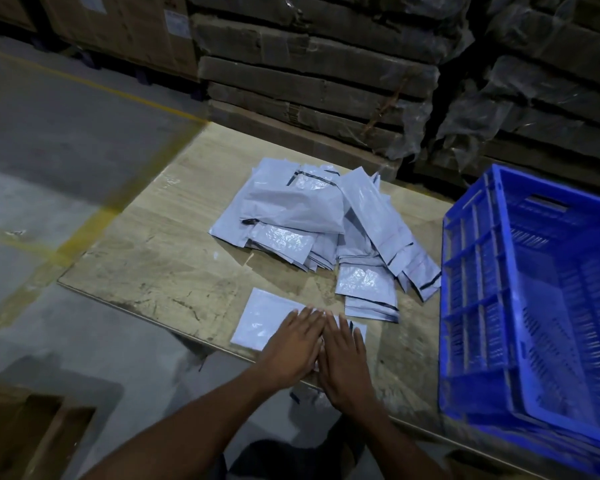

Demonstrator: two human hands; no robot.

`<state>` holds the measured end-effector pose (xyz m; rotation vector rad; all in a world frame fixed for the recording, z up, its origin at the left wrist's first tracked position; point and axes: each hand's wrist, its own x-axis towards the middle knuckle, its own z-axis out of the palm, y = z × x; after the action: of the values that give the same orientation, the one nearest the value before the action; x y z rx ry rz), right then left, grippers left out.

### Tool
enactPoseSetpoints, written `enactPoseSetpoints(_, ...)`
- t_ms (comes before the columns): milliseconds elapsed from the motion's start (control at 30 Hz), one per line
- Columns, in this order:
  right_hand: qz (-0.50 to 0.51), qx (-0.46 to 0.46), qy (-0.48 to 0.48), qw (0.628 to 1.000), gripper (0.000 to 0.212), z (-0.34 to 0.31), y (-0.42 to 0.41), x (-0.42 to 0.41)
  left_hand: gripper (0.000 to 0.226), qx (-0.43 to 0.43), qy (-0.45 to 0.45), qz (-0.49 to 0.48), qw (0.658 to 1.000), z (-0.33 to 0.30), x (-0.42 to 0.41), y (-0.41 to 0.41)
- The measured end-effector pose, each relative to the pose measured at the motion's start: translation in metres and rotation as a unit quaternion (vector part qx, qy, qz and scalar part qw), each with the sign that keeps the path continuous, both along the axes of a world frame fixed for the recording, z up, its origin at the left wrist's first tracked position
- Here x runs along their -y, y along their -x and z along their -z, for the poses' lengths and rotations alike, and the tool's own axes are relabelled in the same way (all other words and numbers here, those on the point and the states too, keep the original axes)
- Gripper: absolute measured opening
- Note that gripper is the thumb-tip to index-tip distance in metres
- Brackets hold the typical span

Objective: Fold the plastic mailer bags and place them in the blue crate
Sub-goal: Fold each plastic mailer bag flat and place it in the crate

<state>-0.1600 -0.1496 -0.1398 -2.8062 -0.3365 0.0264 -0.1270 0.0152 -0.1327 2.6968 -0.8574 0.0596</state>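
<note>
Both hands, left [293, 344] and right [343, 355], press flat-fingered on one mailer bag [260, 323]; gripping nothing.

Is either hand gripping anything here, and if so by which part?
Nothing is gripped. The left hand and right hand lie flat, fingers straight, pressing on the near right part of one mailer bag.

A single mailer bag [271, 322] lies flat at the near edge of the tabletop [146, 258]. The left hand [291, 344] and right hand [345, 362] rest side by side on its right part. Behind it, toward the centre, sits the pile of mailer bags [319, 230]. The crate [478, 306] stands right of the pile. Stacked cartons [309, 74] stand behind the tabletop.
</note>
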Motion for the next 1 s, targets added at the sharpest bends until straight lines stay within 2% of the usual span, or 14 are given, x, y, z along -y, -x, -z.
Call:
enactPoseSetpoints(167, 0.014, 0.017, 0.061, 0.998, 0.055, -0.004, 0.004, -0.003, 0.063, -0.017, -0.047, -0.031, 0.998, 0.011, -0.004, 0.006)
enactPoseSetpoints(333, 0.02, 0.013, 0.078, 0.997, 0.056, -0.009, 0.005, -0.003, 0.062, -0.006, -0.061, -0.042, 0.997, 0.012, -0.003, 0.007)
enactPoseSetpoints(633, 0.019, -0.002, 0.074, 0.997, 0.057, -0.011, 0.006, -0.001, 0.065, -0.006, -0.077, -0.063, 0.995, 0.01, -0.03, 0.007)
enactPoseSetpoints(1000, 0.016, -0.015, 0.092, 0.996, 0.059, -0.012, 0.005, -0.001, 0.086, -0.047, -0.1, -0.096, 0.989, 0.009, -0.064, 0.001)
